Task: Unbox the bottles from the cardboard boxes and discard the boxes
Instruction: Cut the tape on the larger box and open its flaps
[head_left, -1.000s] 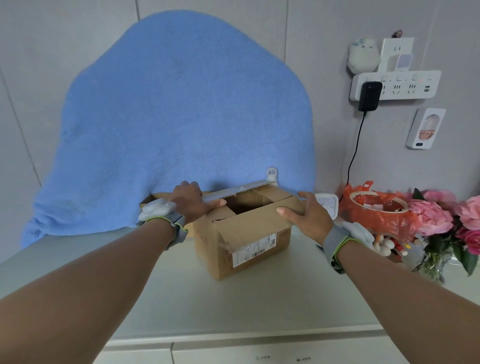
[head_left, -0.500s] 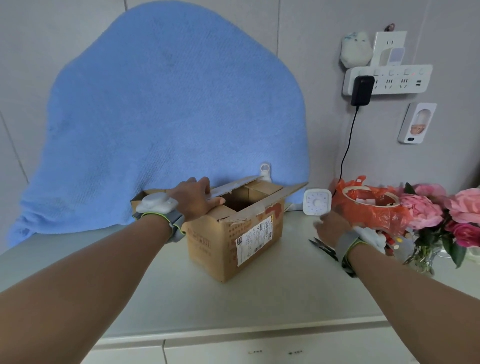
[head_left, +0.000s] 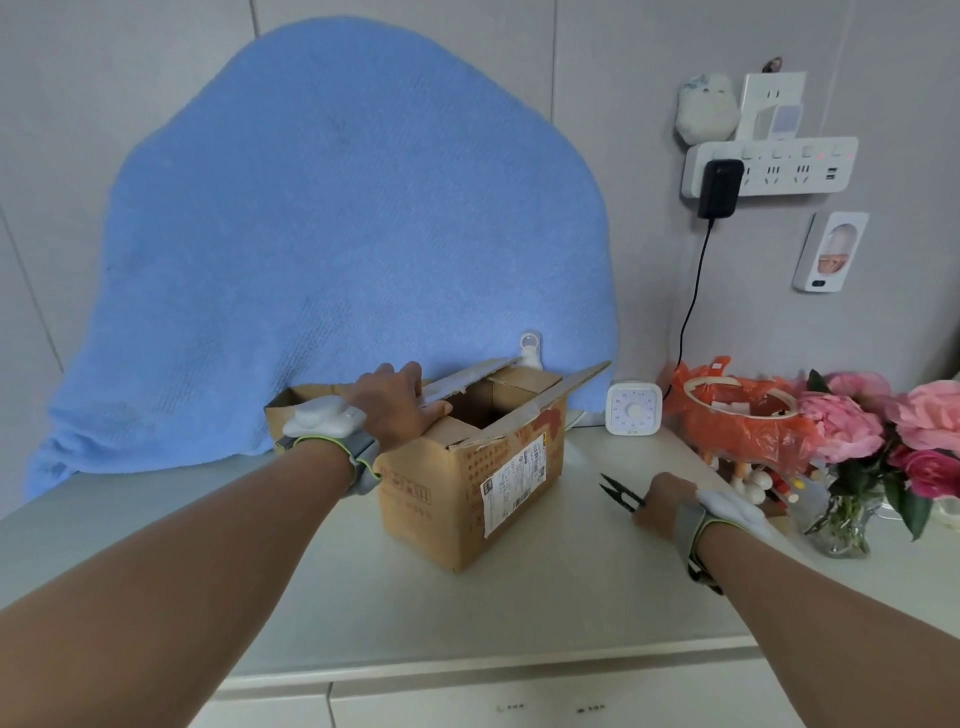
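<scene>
Box (head_left: 467, 467) at centre of counter (head_left: 519, 597), upright, top flaps open, interior dark. Left hand (head_left: 395, 410) lies on left flap, fingers straight, pressing, nothing grasped. Right hand (head_left: 667, 496) on counter right of box, touching handle end of black snips (head_left: 631, 501); fingers hidden, cannot tell grasp. Timer (head_left: 634, 410) behind snips.

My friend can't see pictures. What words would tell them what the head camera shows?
A person's left hand presses on a top flap of an open cardboard box on a pale counter, while the right hand rests on black snips lying beside the box. A blue towel hangs behind.
</scene>
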